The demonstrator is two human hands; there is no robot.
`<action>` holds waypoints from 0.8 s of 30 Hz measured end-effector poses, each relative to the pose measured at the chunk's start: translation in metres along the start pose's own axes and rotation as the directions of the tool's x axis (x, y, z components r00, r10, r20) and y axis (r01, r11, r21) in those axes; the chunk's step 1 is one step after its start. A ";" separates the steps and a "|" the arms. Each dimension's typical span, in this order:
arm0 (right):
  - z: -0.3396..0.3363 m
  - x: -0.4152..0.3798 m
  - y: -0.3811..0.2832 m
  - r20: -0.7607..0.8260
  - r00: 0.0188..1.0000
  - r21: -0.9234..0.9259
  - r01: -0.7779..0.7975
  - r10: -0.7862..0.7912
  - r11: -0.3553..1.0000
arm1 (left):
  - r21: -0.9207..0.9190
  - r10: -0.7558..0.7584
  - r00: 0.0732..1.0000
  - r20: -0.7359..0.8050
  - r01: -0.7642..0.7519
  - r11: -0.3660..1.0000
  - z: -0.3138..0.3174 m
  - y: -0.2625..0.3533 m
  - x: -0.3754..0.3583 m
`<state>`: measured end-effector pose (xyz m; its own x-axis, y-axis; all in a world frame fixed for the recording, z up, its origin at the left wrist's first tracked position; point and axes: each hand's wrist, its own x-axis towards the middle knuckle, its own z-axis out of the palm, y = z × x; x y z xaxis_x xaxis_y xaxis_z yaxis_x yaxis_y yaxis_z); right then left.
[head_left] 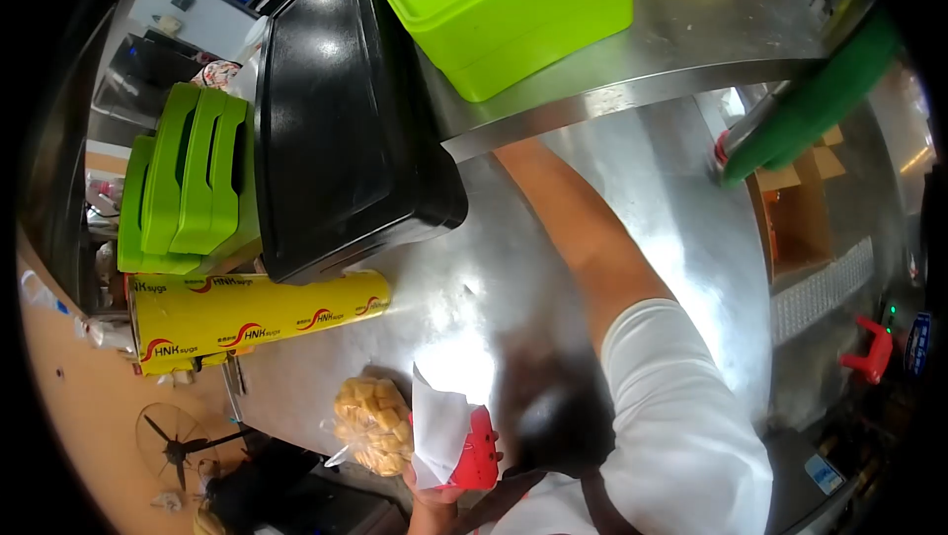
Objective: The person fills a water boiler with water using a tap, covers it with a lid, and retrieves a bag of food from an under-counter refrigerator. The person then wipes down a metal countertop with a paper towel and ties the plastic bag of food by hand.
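steel counter (538, 268), box (262, 316) marked "hnk"; left hand (436, 492) grips red carton (478, 456); right hand hidden, can't tell.

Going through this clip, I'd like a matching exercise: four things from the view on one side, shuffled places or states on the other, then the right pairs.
Things
1. Red packaging
2. Clear bag of yellowish pieces
3. Long yellow package
4. Large bright green tub

Places or states
A. On the raised metal shelf
B. Bears HNK lettering
C. In the left hand
D. Just left of the held item in the picture

Pairs: 1-C, 2-D, 3-B, 4-A
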<state>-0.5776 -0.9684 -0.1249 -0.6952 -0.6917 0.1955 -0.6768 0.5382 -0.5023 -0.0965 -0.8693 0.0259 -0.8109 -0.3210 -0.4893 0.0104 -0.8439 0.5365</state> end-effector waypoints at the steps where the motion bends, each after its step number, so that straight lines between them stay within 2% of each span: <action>1: 0.008 0.014 0.003 -0.038 0.999 -0.002 -0.024 0.024 1.000 | -0.044 -0.020 1.000 -0.024 0.019 0.999 0.000 -0.002 0.000; 2: 0.012 0.020 0.002 -0.046 0.999 -0.003 -0.028 0.028 1.000 | -0.094 -0.043 0.998 -0.041 0.039 0.995 -0.001 -0.004 0.001; 3: 0.016 0.020 0.000 -0.048 0.999 -0.001 -0.021 0.021 1.000 | -0.022 -0.047 0.998 -0.042 0.046 0.999 -0.005 -0.006 -0.001; 4: 0.018 0.011 -0.003 -0.040 0.999 0.009 0.001 0.000 1.000 | -0.032 -0.041 0.998 -0.037 0.040 0.999 -0.025 -0.010 -0.005; 6: 0.019 -0.022 -0.015 0.021 0.998 0.060 0.053 -0.054 0.997 | -0.187 -0.102 0.975 -0.197 0.065 0.980 -0.069 -0.024 -0.002; 7: 0.017 -0.048 -0.021 0.069 0.994 0.093 0.073 -0.080 0.993 | -0.205 -0.103 0.982 -0.157 0.069 0.976 -0.044 -0.019 0.004; 8: 0.003 -0.078 -0.032 0.113 0.989 0.128 0.078 -0.093 0.989 | -0.170 -0.100 0.994 0.036 0.105 0.980 -0.039 -0.017 0.012; 9: -0.029 -0.110 -0.049 0.161 0.986 0.229 -0.004 -0.034 0.973 | -0.140 -0.120 0.992 0.044 0.125 0.982 -0.039 -0.015 0.022; 10: -0.025 -0.137 -0.041 0.216 0.961 0.186 0.136 -0.175 0.973 | -0.110 -0.141 0.989 0.051 0.145 0.983 -0.040 -0.014 0.033; 12: -0.045 -0.181 -0.038 0.264 0.921 0.166 0.251 -0.288 0.954 | -0.157 -0.200 0.975 0.094 0.213 0.964 -0.029 -0.008 0.054; 14: -0.029 -0.192 0.007 0.051 0.967 0.258 0.230 -0.251 0.938 | -0.161 -0.231 0.971 0.060 0.238 0.958 -0.021 -0.011 0.082; 15: -0.008 -0.180 0.053 -0.095 0.963 -0.004 0.254 -0.253 0.967 | -0.136 -0.234 0.971 0.042 0.238 0.962 -0.021 -0.013 0.099; 16: -0.042 -0.169 0.068 -0.112 0.994 0.025 0.008 -0.005 1.000 | -0.118 -0.240 0.971 0.014 0.240 0.964 -0.019 -0.016 0.116; 17: -0.074 -0.162 0.085 -0.090 0.973 0.073 -0.205 0.211 0.976 | -0.027 -0.198 0.980 0.033 0.199 0.980 -0.006 -0.017 0.134; 19: -0.098 -0.177 0.122 -0.301 0.953 -0.087 -0.073 0.043 0.994 | 0.151 -0.103 0.973 0.207 0.072 0.986 0.022 -0.014 0.163; 20: -0.110 -0.193 0.121 -0.318 0.948 -0.160 -0.057 0.004 0.985 | 0.191 -0.054 0.979 0.198 0.016 0.981 0.018 -0.020 0.179; 21: -0.121 -0.213 0.117 -0.295 0.955 -0.135 -0.060 0.018 0.989 | 0.364 0.043 0.999 0.022 -0.048 0.930 0.034 -0.020 0.179; 22: -0.130 -0.236 0.109 -0.264 0.964 -0.113 -0.059 0.027 0.992 | 0.528 0.151 0.977 -0.149 -0.051 0.848 0.044 -0.023 0.169; 23: -0.135 -0.261 0.100 -0.215 0.975 -0.081 -0.073 0.054 0.994 | 0.479 0.160 0.962 -0.220 -0.037 0.877 0.039 -0.033 0.157; 24: -0.140 -0.283 0.095 -0.170 0.982 -0.053 -0.089 0.079 0.995 | 0.706 0.311 0.940 -0.139 -0.126 0.697 0.031 -0.041 0.146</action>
<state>-0.4792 -0.6545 -0.1096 -0.7775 -0.5549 0.2959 -0.6241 0.6225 -0.4723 -0.2336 -0.8684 -0.0460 -0.6776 -0.6243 -0.3887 -0.3031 -0.2445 0.9210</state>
